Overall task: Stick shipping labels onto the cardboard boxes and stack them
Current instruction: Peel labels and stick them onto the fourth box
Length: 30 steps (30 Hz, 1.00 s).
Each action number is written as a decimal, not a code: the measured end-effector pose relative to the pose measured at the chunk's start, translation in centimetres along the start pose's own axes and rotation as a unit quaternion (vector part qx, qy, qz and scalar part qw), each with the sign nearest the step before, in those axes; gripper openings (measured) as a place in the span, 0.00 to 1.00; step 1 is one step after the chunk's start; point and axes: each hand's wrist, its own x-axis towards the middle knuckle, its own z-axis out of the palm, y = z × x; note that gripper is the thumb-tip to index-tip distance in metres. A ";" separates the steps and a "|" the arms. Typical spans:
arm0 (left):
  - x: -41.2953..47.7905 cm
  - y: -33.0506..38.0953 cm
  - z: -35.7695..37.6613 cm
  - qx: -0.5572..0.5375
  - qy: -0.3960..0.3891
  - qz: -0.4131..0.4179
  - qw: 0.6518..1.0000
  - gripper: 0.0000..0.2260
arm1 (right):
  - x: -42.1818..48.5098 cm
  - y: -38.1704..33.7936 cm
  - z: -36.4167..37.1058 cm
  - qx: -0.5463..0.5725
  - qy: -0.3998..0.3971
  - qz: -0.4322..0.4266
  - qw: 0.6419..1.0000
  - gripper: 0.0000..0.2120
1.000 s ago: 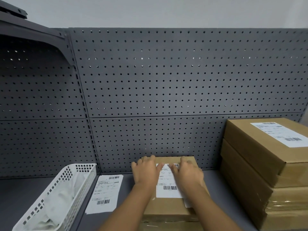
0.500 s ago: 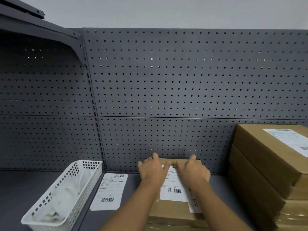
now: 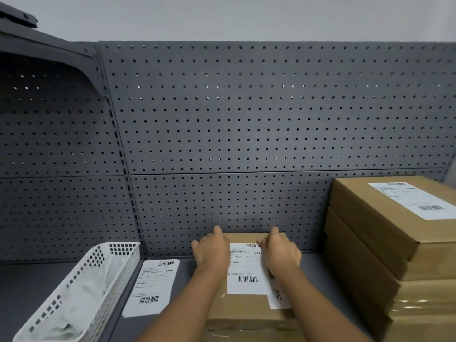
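Pressing the shipping label (image 3: 246,267) onto the cardboard box (image 3: 246,308).
My left hand (image 3: 212,253) and right hand (image 3: 281,253) lie flat on it, fingers straight, pinching nothing.

flat brown cardboard box (image 3: 246,307) lay lengthwise at centre, clear tape across its near end | white barcoded shipping label (image 3: 246,270) sat flat on its top | loose white label (image 3: 153,285) lay just left, apart from it | stack of brown cardboard boxes (image 3: 370,255) stood right, top label (image 3: 414,198) stuck flat
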 end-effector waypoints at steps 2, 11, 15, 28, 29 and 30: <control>-0.3 -0.2 -0.5 -0.015 -0.006 0.013 1.000 0.15 | 0.0 0.3 -0.2 0.020 -0.007 0.000 1.000 0.16; -1.9 0.0 -0.6 -0.025 -0.036 0.021 0.999 0.23 | -1.2 0.3 -0.3 0.045 -0.025 -0.029 0.998 0.16; -2.1 -0.9 -1.1 -0.060 -0.035 0.031 0.997 0.10 | -1.2 1.2 -0.7 0.092 -0.020 -0.042 0.995 0.11; -4.9 -1.0 -1.0 -0.075 -0.038 0.259 0.962 0.22 | -3.9 1.2 1.4 0.035 -0.029 -0.233 0.971 0.15; -4.8 -1.0 -0.9 -0.069 -0.045 0.258 0.963 0.22 | -3.9 1.4 1.7 0.019 -0.026 -0.239 0.970 0.15; -4.7 -1.0 -0.9 -0.064 -0.048 0.256 0.963 0.21 | -3.9 1.5 1.8 0.008 -0.026 -0.244 0.969 0.14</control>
